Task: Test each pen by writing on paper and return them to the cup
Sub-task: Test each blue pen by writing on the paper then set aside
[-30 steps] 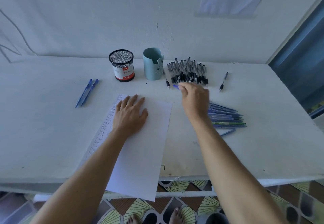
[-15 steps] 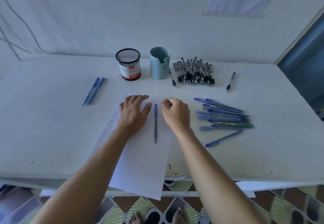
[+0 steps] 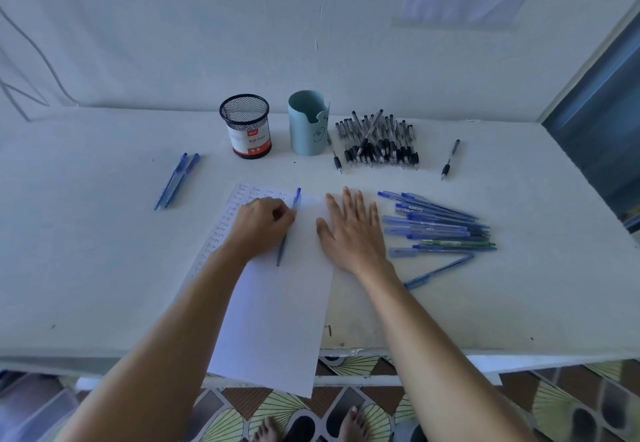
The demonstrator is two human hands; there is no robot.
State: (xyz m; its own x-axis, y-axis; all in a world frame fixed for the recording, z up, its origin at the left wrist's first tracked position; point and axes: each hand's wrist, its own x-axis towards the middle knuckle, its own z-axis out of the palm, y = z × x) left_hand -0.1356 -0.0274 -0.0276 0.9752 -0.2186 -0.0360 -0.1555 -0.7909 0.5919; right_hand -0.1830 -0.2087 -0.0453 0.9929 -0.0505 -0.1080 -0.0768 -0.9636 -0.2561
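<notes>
A white sheet of paper (image 3: pixel 277 320) lies on the table and hangs over its front edge, with rows of small written words at its top left. A blue pen (image 3: pixel 297 197) lies lengthwise on the sheet. My left hand (image 3: pixel 261 227) has its fingers curled and pinches this pen near the middle. My right hand (image 3: pixel 349 230) rests flat with straight fingers across the paper's right edge. A black mesh cup (image 3: pixel 246 126) and a teal cup (image 3: pixel 308 123) stand at the back.
A pile of black pens (image 3: pixel 377 140) lies right of the teal cup, with a lone black pen (image 3: pixel 450 159) further right. Several blue pens (image 3: pixel 436 230) lie right of my right hand. Two blue pens (image 3: pixel 176 180) lie at the left.
My right hand brought a blue pen to the paper, laid it down and then spread flat. My left hand went from flat on the sheet to curled round the pen.
</notes>
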